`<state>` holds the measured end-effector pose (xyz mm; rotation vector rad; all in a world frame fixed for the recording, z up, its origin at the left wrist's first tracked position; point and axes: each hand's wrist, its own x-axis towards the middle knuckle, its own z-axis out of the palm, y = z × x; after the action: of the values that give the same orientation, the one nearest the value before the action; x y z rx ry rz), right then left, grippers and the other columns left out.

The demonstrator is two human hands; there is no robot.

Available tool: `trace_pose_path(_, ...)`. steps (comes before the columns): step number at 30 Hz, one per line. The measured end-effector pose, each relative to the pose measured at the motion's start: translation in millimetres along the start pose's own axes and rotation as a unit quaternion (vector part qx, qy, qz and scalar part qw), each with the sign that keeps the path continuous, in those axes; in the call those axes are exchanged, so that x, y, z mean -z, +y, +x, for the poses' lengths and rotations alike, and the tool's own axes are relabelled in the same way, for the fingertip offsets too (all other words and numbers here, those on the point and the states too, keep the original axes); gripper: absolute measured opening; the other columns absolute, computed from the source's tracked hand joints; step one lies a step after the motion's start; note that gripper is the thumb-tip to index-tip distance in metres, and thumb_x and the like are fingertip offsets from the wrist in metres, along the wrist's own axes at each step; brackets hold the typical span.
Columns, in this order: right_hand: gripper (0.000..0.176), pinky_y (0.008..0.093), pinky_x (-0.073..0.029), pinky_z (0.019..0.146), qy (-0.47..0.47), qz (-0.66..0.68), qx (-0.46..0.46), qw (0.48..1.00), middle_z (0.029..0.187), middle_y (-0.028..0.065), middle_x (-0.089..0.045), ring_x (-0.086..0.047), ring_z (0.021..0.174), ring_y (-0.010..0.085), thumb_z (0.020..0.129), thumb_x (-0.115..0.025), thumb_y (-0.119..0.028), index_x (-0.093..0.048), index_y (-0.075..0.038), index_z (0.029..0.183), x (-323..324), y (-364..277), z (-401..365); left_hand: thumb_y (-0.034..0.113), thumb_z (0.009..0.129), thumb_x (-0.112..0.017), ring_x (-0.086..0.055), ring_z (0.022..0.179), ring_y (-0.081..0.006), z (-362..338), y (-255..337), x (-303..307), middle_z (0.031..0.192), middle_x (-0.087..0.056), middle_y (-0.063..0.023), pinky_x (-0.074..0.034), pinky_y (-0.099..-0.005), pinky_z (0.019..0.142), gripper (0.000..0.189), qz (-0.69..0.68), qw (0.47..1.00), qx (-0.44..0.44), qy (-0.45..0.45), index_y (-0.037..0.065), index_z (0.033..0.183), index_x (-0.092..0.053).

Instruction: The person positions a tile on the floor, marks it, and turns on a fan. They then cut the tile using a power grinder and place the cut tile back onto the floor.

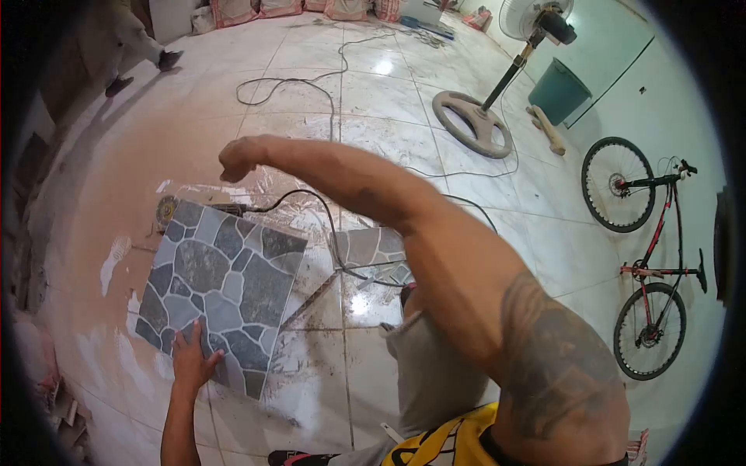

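Tile [221, 291], lower left: ceramic, grey-blue stone-pattern face, matt, lightly textured. Offcut [373, 247], centre: same finish. Floor [388, 101]: glossy white tiling, reflective towards upper frame; dulled by grey dust and smears at centre; rough, patchy at left edge. Cable [334, 233]: black, smooth rubbery sheath. Bucket [558, 91], upper right: teal plastic, matt. Plank [549, 130] beside it: bare wood. Bicycle [649, 256], right: painted metal frame, rubber tyres. Shorts [435, 373], bottom centre: grey cloth.

Home rm under reno: dusty tiled floor [388, 101], loose stone-pattern tile [221, 291], pedestal fan [497, 85], parked bike [649, 256], sacks [280, 8] at back.
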<state>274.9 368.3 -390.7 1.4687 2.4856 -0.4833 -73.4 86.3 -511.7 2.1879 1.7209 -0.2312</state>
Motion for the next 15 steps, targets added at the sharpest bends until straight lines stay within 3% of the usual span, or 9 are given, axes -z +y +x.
trace_pose_path(2,0.047,0.0431,-0.055,0.069,0.017,-0.009,-0.018,1.000,0.085,0.0184,-0.071,-0.069,0.076,0.0334,0.089,-0.055,-0.041,-0.072,0.002,0.094,23.7,30.6,-36.1,0.046,0.073,-0.080,-0.033,0.129,-0.0583,3.2,8.1,3.1,0.137,-0.031,-0.0444,-0.033,-0.0559,0.106,0.102,-0.004,1.000,-0.001,-0.016,0.006,0.151,-0.027)
trace_pose_path(4,0.049,0.0470,-0.052,0.068,0.126,-0.087,0.074,0.985,0.073,0.0231,-0.065,-0.065,0.070,0.0374,0.090,-0.053,-0.042,-0.070,0.002,0.077,7.9,106.6,-35.2,0.047,0.072,-0.080,-0.033,0.129,-0.0582,8.1,22.5,12.6,0.138,-0.028,-0.0457,-0.033,-0.0541,0.107,0.106,-0.021,0.998,0.020,-0.052,-0.001,0.149,-0.025)
trace_pose_path(6,0.050,0.0505,-0.050,0.068,0.210,-0.052,0.066,0.974,0.077,0.0254,-0.064,-0.063,0.072,0.0428,0.089,-0.054,-0.044,-0.068,0.001,0.071,-12.6,182.7,-74.7,0.049,0.069,-0.082,-0.033,0.130,-0.0573,14.3,20.5,-0.4,0.139,-0.025,-0.0470,-0.031,-0.0525,0.109,0.113,-0.003,0.999,0.022,-0.049,-0.009,0.147,-0.023)
trace_pose_path(10,0.045,0.0493,-0.052,0.078,0.212,0.035,-0.191,0.958,0.085,0.0290,-0.066,-0.065,0.084,0.0446,0.089,-0.054,-0.038,-0.069,0.003,0.081,-86.8,351.7,-143.2,0.050,0.064,-0.086,-0.028,0.133,-0.0580,24.8,33.0,-7.3,0.141,-0.022,-0.0475,-0.028,-0.0536,0.111,0.121,0.011,0.993,0.099,-0.070,-0.012,0.145,-0.021)
trace_pose_path(12,0.045,0.0505,-0.050,0.086,0.188,0.037,-0.284,0.940,0.095,0.0292,-0.067,-0.065,0.094,0.0435,0.089,-0.054,-0.038,-0.068,0.005,0.090,-139.8,448.9,-164.5,0.050,0.063,-0.086,-0.025,0.135,-0.0578,30.6,55.0,8.0,0.142,-0.021,-0.0466,-0.027,-0.0541,0.112,0.121,-0.054,0.988,0.116,-0.086,-0.013,0.143,-0.021)
trace_pose_path(13,0.047,0.0497,-0.050,0.089,0.240,0.081,-0.337,0.907,0.100,0.0291,-0.067,-0.065,0.098,0.0425,0.089,-0.055,-0.039,-0.068,0.006,0.092,-164.3,486.2,-179.5,0.051,0.063,-0.086,-0.024,0.135,-0.0577,35.2,64.2,10.9,0.143,-0.020,-0.0462,-0.026,-0.0544,0.112,0.121,-0.088,0.984,0.124,-0.095,-0.014,0.142,-0.021)
trace_pose_path(15,0.048,0.0482,-0.050,0.090,0.220,0.062,-0.381,0.896,0.103,0.0288,-0.066,-0.064,0.100,0.0416,0.090,-0.055,-0.040,-0.068,0.006,0.095,-189.3,545.4,-206.0,0.049,0.061,-0.087,-0.022,0.137,-0.0556,35.9,49.5,-1.5,0.145,-0.021,-0.0429,-0.024,-0.0544,0.113,0.122,-0.056,0.986,0.127,-0.087,-0.014,0.141,-0.021)
